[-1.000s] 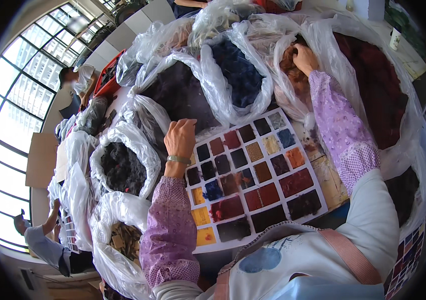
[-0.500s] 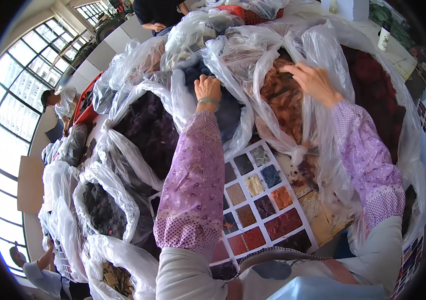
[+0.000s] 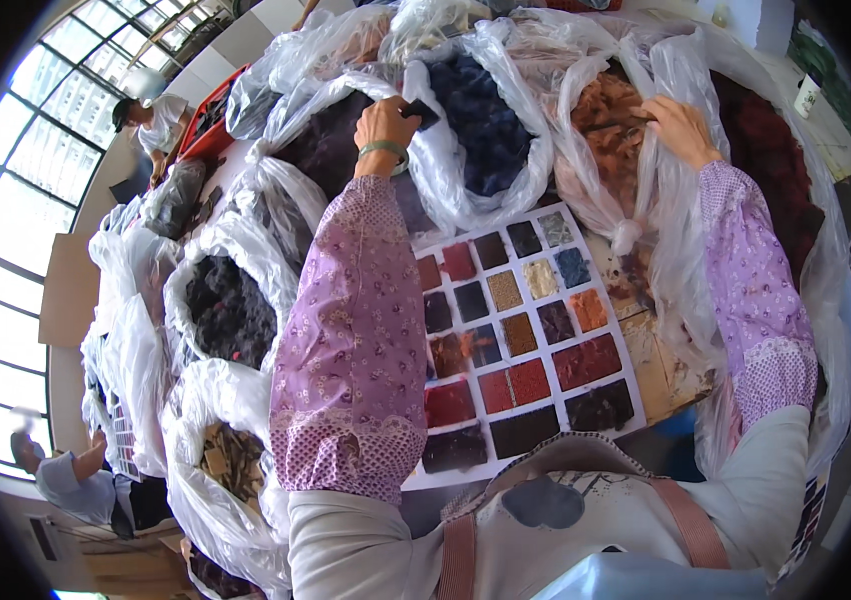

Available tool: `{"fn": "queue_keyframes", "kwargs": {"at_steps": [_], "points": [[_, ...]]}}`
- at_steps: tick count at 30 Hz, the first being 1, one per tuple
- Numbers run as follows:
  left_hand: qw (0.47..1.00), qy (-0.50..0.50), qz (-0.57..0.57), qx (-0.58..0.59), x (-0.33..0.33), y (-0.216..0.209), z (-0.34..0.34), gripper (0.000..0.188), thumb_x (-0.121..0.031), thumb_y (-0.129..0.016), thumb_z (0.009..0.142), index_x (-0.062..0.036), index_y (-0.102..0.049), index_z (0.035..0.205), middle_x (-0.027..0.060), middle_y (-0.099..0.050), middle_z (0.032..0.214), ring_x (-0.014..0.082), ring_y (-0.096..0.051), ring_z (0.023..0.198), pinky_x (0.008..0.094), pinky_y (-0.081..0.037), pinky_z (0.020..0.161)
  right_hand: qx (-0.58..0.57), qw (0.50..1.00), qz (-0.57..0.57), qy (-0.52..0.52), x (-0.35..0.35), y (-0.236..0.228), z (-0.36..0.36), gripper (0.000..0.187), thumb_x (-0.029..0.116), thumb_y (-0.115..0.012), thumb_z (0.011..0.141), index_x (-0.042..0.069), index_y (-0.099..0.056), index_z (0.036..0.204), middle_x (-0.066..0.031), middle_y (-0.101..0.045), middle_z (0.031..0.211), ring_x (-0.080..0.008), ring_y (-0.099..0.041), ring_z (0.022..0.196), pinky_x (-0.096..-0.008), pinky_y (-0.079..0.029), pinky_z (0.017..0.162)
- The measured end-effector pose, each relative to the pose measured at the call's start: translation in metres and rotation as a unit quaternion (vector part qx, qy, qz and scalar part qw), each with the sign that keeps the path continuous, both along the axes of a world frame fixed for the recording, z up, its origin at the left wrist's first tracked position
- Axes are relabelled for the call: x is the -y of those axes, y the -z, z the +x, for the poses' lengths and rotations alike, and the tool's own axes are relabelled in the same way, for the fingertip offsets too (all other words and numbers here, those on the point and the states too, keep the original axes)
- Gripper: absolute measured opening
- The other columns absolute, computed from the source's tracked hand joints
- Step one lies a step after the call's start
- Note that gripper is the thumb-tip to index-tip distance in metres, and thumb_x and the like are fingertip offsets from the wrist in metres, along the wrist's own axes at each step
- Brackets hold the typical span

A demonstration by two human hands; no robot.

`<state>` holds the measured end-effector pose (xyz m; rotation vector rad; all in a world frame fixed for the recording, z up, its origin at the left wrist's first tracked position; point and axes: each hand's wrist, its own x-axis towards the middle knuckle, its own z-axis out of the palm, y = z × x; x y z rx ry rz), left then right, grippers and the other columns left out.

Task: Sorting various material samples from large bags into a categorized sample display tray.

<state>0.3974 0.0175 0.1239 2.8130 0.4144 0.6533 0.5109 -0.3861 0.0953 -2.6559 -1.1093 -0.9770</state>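
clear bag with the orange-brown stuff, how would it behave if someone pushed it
The bag would probably fold rather than resist, since its thin film is wrinkled. The orange-brown pieces look loose, so they might shift inside.

Well left of my left hand point(image 3: 387, 126), daylight fills a large dark-framed window point(image 3: 31, 205) edged by pale wall point(image 3: 64, 375).

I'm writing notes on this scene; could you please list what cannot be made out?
Head view:
Dark piece: held end hidden by the left hand.
White board: left edge hidden by the left sleeve.
Right hand: anything pinched, too small to tell.
Far arm: cut off by upper edge.
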Motion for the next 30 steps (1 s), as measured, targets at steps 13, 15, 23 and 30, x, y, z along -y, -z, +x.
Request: {"fn": "queue_keyframes", "kwargs": {"at_steps": [13, 15, 23, 30], "points": [[0.901, -0.011, -0.386, -0.198, -0.051, 0.068, -0.346, 0.033, -0.015, -0.058, 0.076, -0.0041, -0.055, 0.107, 0.0075, -0.06, 0.07, 0.0128, -0.06, 0.062, 0.0242, -0.05, 0.055, -0.144, 0.898, 0.085, -0.408, -0.185, 0.052, -0.294, 0.013, 0.011, -0.061, 0.074, 0.009, -0.052, 0.083, -0.003, -0.051, 0.071, -0.0164, -0.059, 0.059, -0.0263, -0.048, 0.046], [0.908, -0.031, -0.38, -0.174, -0.053, 0.088, -0.362, 0.032, -0.015, -0.056, 0.075, -0.006, -0.057, 0.106, 0.0075, -0.061, 0.072, 0.0132, -0.06, 0.062, 0.0249, -0.05, 0.056, -0.127, 0.883, 0.069, -0.446, -0.211, 0.065, -0.327, 0.008, 0.009, -0.058, 0.073, 0.008, -0.052, 0.079, -0.0028, -0.05, 0.072, -0.0153, -0.059, 0.058, -0.025, -0.048, 0.046], [0.988, -0.037, -0.14, -0.055, -0.026, 0.132, -0.347, 0.025, -0.01, -0.057, 0.074, -0.0138, -0.063, 0.099, 0.0142, -0.06, 0.073, 0.0275, -0.06, 0.066, 0.0341, -0.048, 0.065, -0.062, 0.9, -0.036, -0.429, -0.277, 0.1, -0.368, 0.004, 0.007, -0.052, 0.071, 0.005, -0.052, 0.075, -0.006, -0.051, 0.076, -0.019, -0.06, 0.071, -0.0285, -0.051, 0.058], [0.995, -0.014, -0.08, 0.052, -0.011, 0.143, -0.37, 0.025, -0.01, -0.056, 0.073, -0.0145, -0.065, 0.096, 0.0129, -0.058, 0.096, 0.0316, -0.055, 0.086, 0.0381, -0.045, 0.074, -0.3, 0.847, -0.023, -0.437, -0.269, 0.095, -0.356, 0.008, 0.008, -0.057, 0.072, 0.0, -0.054, 0.075, -0.0117, -0.054, 0.076, -0.0291, -0.057, 0.073, -0.0366, -0.047, 0.063]]}}
